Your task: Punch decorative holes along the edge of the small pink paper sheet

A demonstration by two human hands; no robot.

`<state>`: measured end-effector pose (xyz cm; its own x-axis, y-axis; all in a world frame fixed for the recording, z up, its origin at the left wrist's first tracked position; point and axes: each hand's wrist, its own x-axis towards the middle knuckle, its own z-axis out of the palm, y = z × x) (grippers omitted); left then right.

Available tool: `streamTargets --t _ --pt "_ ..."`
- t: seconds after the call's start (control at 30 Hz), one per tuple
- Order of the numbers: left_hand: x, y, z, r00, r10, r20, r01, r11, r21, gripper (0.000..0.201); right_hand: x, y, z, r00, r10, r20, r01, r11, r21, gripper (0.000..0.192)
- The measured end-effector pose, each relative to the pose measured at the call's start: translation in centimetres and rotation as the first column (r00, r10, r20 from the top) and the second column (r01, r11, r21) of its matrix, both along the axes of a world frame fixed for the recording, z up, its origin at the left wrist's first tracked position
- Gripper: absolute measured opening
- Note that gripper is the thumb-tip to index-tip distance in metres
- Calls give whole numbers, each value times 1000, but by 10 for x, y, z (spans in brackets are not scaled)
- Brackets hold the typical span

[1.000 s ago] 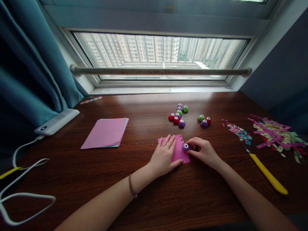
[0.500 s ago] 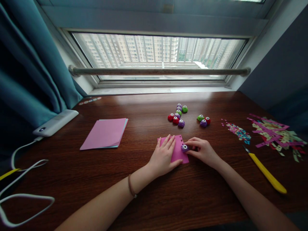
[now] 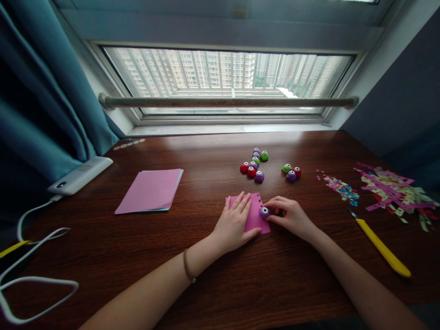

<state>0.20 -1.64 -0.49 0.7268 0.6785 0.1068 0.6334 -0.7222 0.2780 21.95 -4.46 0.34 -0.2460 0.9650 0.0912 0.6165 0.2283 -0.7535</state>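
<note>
A small pink paper sheet (image 3: 256, 219) lies on the dark wooden table (image 3: 220, 275), with a row of punched notches along its right edge. My left hand (image 3: 235, 222) presses flat on the sheet with fingers spread. My right hand (image 3: 290, 216) grips a small purple paper punch (image 3: 264, 211) set on the sheet's right edge.
More small punches in red, green and purple (image 3: 255, 165) sit behind, with three more (image 3: 291, 173) to their right. A stack of pink paper (image 3: 151, 189) lies at left. Punched confetti (image 3: 340, 187), paper strips (image 3: 395, 192), a yellow craft knife (image 3: 380, 247), a white power bank (image 3: 80, 175) and cable (image 3: 34, 284) lie around.
Almost nothing differs; the purple punch and my right hand have shifted very slightly along the sheet's right edge. My left hand stays flat on the paper.
</note>
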Motion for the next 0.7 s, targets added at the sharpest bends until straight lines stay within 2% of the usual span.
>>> streamTargets --t 0.2,0.3,0.4,0.53,0.7 --pt "-1 0 -3 1000 7 16 -7 1000 11 80 0 1 4 1000 -11 -28 10 999 -40 28" --pt "0 -2 -2 999 46 25 -47 998 43 82 0 2 1 989 -101 -105 97 994 -42 37" --pt "2 -7 3 998 52 21 -54 991 119 81 -3 5 -9 962 -201 -186 211 977 36 42" --pt "3 -11 10 997 -76 -6 76 978 194 73 -9 8 -21 966 -216 -140 237 959 157 44" --pt "2 -11 13 966 -256 -30 258 954 155 68 -15 9 -29 980 -198 -32 200 955 219 44"
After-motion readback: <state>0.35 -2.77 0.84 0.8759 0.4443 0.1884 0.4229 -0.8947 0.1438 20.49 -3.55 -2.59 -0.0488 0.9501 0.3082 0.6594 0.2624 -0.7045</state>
